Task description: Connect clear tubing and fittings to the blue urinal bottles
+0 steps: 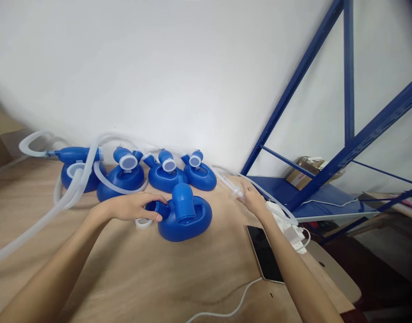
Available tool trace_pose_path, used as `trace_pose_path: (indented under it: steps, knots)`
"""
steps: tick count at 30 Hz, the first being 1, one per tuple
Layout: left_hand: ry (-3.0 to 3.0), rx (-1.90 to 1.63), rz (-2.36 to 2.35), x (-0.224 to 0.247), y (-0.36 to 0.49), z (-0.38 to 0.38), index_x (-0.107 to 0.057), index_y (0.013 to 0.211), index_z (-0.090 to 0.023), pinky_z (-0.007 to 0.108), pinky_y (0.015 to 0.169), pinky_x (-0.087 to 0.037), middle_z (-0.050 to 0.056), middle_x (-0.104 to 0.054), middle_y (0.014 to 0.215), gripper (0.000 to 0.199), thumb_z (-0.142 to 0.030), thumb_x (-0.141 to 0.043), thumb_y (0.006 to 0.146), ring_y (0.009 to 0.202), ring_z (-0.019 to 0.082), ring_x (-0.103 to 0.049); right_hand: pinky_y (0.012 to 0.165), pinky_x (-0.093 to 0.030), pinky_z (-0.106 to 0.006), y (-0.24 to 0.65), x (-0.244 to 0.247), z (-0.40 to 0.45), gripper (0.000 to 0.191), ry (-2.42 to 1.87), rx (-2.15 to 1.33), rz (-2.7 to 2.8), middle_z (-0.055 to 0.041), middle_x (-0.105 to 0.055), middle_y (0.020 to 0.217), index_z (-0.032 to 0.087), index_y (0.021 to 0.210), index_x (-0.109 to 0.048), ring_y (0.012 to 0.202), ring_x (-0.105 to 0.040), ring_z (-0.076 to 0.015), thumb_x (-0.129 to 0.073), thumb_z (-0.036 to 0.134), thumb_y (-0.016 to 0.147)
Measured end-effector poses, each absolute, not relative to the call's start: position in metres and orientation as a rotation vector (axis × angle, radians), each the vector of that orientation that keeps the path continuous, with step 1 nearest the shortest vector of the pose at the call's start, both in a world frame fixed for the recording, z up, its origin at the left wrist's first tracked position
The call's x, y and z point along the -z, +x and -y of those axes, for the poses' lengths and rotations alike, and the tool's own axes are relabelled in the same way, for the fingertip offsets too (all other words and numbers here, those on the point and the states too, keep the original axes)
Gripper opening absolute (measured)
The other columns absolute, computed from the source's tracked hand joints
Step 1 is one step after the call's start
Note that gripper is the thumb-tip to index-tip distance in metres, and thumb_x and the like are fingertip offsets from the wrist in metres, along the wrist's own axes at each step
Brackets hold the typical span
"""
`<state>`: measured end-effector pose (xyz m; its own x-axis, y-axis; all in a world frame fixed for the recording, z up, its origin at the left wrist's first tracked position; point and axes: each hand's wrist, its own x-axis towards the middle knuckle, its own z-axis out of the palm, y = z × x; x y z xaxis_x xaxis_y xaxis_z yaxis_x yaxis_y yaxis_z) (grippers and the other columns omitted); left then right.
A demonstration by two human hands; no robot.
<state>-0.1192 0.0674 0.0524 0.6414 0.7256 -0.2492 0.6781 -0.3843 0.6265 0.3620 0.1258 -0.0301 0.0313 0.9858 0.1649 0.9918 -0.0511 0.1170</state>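
A blue plastic urinal bottle (pixel 168 231) lies on its side on the wooden table, its open neck pointing left. My left hand (pixel 135 207) grips this neck between thumb and fingers. On top of the bottle rests a blue bell-shaped cup (pixel 183 202), open end towards me. A white ring cap (pixel 143 223) lies on the table just below my left hand. Over at the right, my right hand (pixel 252 199) pinches a clear plastic fitting (pixel 238 191) on the end of a translucent tube (pixel 226 180); the fingertips are partly hidden.
Several similar blue bottles (pixel 120 186) with white caps stand along the wall. Long translucent hoses (pixel 78 181) loop over the left ones. A phone (pixel 265 255) lies by my right forearm, beside a white power strip (pixel 287 226). Blue metal shelving (pixel 349 80) rises at the right.
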Motion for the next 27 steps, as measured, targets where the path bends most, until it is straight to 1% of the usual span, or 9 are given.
trace_pose_path:
  steps: [2, 4, 6, 8, 11, 15, 17, 22, 27]
  knots:
    - [2.134, -0.093, -1.088, -0.051, -0.12, -0.067, -0.055, 0.152, -0.032, 0.04, 0.126, -0.038, 0.004, -0.054, 0.162, 0.075, -0.074, -0.063, 0.09, 0.148, 0.029, -0.049, 0.1, -0.055, -0.046, 0.355, 0.041, -0.132, 0.099, -2.181, 0.074, 2.132, -0.0304, -0.064, 0.141, 0.007, 0.17, -0.014, 0.126, -0.069, -0.0394, -0.071, 0.041, 0.095]
    - [2.139, -0.105, -1.083, -0.05, -0.12, -0.067, -0.054, 0.152, -0.033, 0.04, 0.126, -0.038, 0.004, -0.053, 0.162, 0.074, -0.074, -0.063, 0.091, 0.148, 0.029, -0.049, 0.111, -0.049, -0.049, 0.349, 0.05, -0.136, 0.114, -2.057, -0.121, 2.103, -0.0344, -0.05, 0.155, 0.005, 0.17, 0.001, 0.144, -0.055, -0.0404, -0.072, 0.045, 0.093]
    - [2.153, -0.11, -1.081, -0.05, -0.12, -0.067, -0.056, 0.151, -0.033, 0.041, 0.124, -0.04, 0.005, -0.056, 0.16, 0.073, -0.074, -0.062, 0.091, 0.145, 0.03, -0.052, 0.12, -0.04, -0.053, 0.344, 0.057, -0.138, 0.116, -1.918, -0.18, 2.096, -0.0334, -0.036, 0.165, 0.008, 0.17, 0.004, 0.157, -0.038, -0.0397, -0.072, 0.047, 0.091]
    - [2.173, -0.11, -1.071, -0.05, -0.119, -0.067, -0.057, 0.15, -0.033, 0.041, 0.121, -0.043, 0.005, -0.058, 0.157, 0.071, -0.074, -0.06, 0.092, 0.142, 0.03, -0.055, 0.125, -0.034, -0.056, 0.338, 0.06, -0.137, 0.111, -1.815, -0.179, 2.106, -0.0294, -0.031, 0.169, 0.014, 0.171, -0.002, 0.162, -0.028, -0.0384, -0.071, 0.045, 0.091]
    - [2.191, -0.112, -1.035, -0.053, -0.117, -0.066, -0.057, 0.149, -0.033, 0.039, 0.119, -0.044, 0.005, -0.059, 0.156, 0.069, -0.073, -0.06, 0.093, 0.14, 0.029, -0.056, 0.127, -0.03, -0.057, 0.323, 0.057, -0.136, 0.091, -1.664, -0.132, 2.113, -0.0236, -0.032, 0.17, 0.018, 0.169, -0.019, 0.162, -0.028, -0.0358, -0.066, 0.039, 0.094]
    - [2.174, -0.099, -1.058, -0.057, -0.114, -0.063, -0.059, 0.147, -0.032, 0.038, 0.119, -0.043, 0.004, -0.059, 0.156, 0.066, -0.067, -0.064, 0.092, 0.14, 0.029, -0.055, 0.128, -0.033, -0.052, 0.283, 0.041, -0.153, 0.059, -1.411, -0.13, 2.119, -0.0168, -0.047, 0.162, 0.021, 0.157, -0.047, 0.154, -0.042, -0.0309, -0.05, 0.044, 0.103]
    - [2.181, -0.073, -1.081, -0.06, -0.115, -0.062, -0.061, 0.145, -0.029, 0.039, 0.116, -0.046, 0.005, -0.061, 0.153, 0.062, -0.062, -0.064, 0.092, 0.137, 0.03, -0.058, 0.129, -0.034, -0.052, 0.258, 0.032, -0.174, 0.06, -1.39, -0.17, 2.11, -0.0147, -0.047, 0.163, 0.023, 0.16, -0.045, 0.154, -0.043, -0.0307, -0.048, 0.046, 0.105]
    - [2.175, 0.016, -1.163, -0.066, -0.128, -0.06, -0.064, 0.141, -0.027, 0.04, 0.109, -0.051, 0.006, -0.069, 0.141, 0.059, -0.045, -0.069, 0.085, 0.126, 0.031, -0.064, 0.13, -0.03, -0.057, 0.216, 0.024, -0.235, 0.098, -1.584, -0.222, 2.128, -0.0216, -0.032, 0.173, 0.013, 0.17, -0.017, 0.162, -0.029, -0.0391, -0.067, 0.043, 0.092]
    - [2.169, -0.046, -1.08, -0.064, -0.138, -0.065, -0.068, 0.136, -0.029, 0.036, 0.107, -0.051, 0.004, -0.07, 0.138, 0.053, -0.042, -0.069, 0.084, 0.125, 0.029, -0.064, 0.13, -0.028, -0.054, 0.212, 0.035, -0.245, 0.091, -1.702, -0.172, 2.151, -0.0285, -0.029, 0.172, 0.001, 0.167, -0.022, 0.161, -0.029, -0.0411, -0.065, 0.034, 0.093]
